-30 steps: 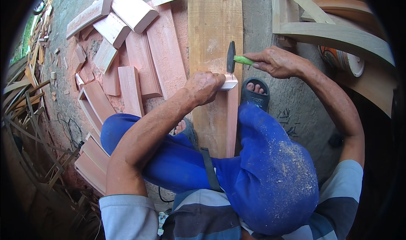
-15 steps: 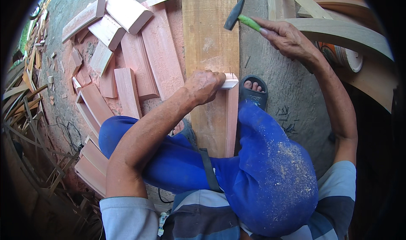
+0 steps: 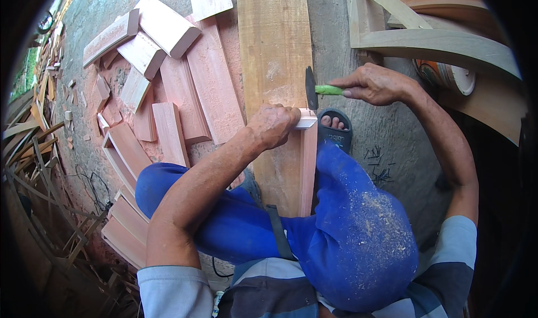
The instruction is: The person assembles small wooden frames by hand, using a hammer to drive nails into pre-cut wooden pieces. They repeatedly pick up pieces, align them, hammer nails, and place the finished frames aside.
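Observation:
My right hand (image 3: 380, 85) is closed round the green handle of a hammer (image 3: 311, 89). Its dark head is low, just above the end of a short pale wood piece (image 3: 306, 119). A thin nail seems to stand under the head, though it is hard to make out. My left hand (image 3: 273, 126) grips that short piece, its fingers hiding most of it. The piece lies across the end of a long pinkish wood strip (image 3: 307, 169), forming a corner. Both rest on a wide brown plank (image 3: 273, 49) between my legs.
Several cut pink boards (image 3: 216, 77) lie in sawdust on the left. Loose nails (image 3: 378, 165) are scattered on the concrete beside my right sandal (image 3: 336, 128). Curved wooden frames (image 3: 443, 42) and a white-lidded bucket (image 3: 460, 80) stand at the right. Wood scraps (image 3: 39, 166) pile up far left.
My right hand has swung the hammer down from above to just over the short piece's end. My left hand keeps its hold; the whole view has shifted slightly.

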`<state>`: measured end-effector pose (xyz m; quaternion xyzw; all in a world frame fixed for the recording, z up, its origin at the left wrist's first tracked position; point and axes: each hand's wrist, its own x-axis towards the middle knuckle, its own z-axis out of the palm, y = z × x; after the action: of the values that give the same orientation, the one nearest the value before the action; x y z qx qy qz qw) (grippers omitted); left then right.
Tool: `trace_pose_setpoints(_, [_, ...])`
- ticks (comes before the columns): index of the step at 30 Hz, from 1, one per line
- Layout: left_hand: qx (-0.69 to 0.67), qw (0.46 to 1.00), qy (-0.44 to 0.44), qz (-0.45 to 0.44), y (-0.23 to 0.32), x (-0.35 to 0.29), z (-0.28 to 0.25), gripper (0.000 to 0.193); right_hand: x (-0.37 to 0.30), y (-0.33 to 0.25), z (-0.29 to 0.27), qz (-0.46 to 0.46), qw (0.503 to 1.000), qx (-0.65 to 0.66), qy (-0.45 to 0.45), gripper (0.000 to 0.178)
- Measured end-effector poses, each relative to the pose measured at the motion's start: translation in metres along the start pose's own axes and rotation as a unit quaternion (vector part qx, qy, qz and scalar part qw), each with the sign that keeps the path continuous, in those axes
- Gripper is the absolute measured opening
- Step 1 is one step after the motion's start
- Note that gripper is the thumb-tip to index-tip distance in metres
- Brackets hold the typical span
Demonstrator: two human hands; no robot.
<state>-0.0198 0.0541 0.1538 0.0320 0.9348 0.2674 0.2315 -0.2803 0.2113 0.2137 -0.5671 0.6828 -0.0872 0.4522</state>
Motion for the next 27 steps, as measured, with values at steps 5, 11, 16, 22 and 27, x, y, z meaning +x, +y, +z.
trace_pose_setpoints(5, [0.008,1.000,-0.004,0.020,0.004,0.006,-0.004,0.012,-0.017,0.025,0.020,0.022,0.977,0.066,0.200,0.048])
trace_pose_setpoints(11, [0.010,1.000,-0.001,0.003,-0.004,0.000,0.005,0.014,-0.014,-0.005,-0.007,0.147,0.970,0.167,0.099,0.046])
trace_pose_setpoints(16, [0.025,0.999,-0.021,0.015,0.002,0.008,-0.007,0.015,-0.024,0.023,0.038,-0.022,0.994,0.028,0.101,0.045])
trace_pose_setpoints(22, [0.018,1.000,-0.009,0.023,0.006,0.005,-0.001,0.014,-0.031,0.010,0.042,0.059,0.979,0.097,0.167,0.046])
trace_pose_setpoints(27, [0.012,1.000,-0.016,0.002,-0.001,0.001,0.004,0.014,-0.024,0.001,0.009,0.102,0.986,0.118,0.059,0.045])
